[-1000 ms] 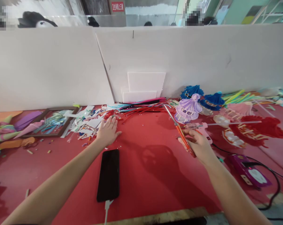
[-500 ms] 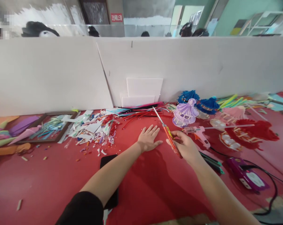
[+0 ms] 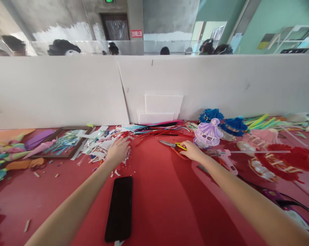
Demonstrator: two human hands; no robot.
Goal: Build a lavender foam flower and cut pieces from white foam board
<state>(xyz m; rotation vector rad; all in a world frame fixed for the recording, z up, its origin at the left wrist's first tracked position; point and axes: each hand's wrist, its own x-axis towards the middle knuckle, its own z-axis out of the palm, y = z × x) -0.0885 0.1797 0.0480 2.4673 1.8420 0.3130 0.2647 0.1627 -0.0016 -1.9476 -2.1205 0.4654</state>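
My left hand [image 3: 118, 149] lies over the right side of a heap of white paper and plastic scraps [image 3: 99, 141], palm down with its fingers reaching forward and a little apart. At the table's middle, my right hand [image 3: 192, 151] has its fingers closed at the yellow and red handles of a pair of scissors [image 3: 173, 146]. The blades point left, low over the red tabletop. Just beyond them lies a bundle of red, black and blue pipe cleaners [image 3: 159, 129]. Near my right wrist stands a lilac fuzzy carousel-like ornament [image 3: 208, 132].
A black phone [image 3: 119, 208] lies in front of me. To the right are a pink glue gun [image 3: 228, 160], red fuzzy ornaments [image 3: 290, 157] and a purple device [image 3: 293, 208] with a cable. A brown frame [image 3: 64, 155] sits left; a white partition [image 3: 67, 90] stands behind.
My left hand has moved left from the bare tabletop onto the scraps. My right hand has lowered the scissors toward the table. The view has tilted up slightly, and the phone is now uncovered.
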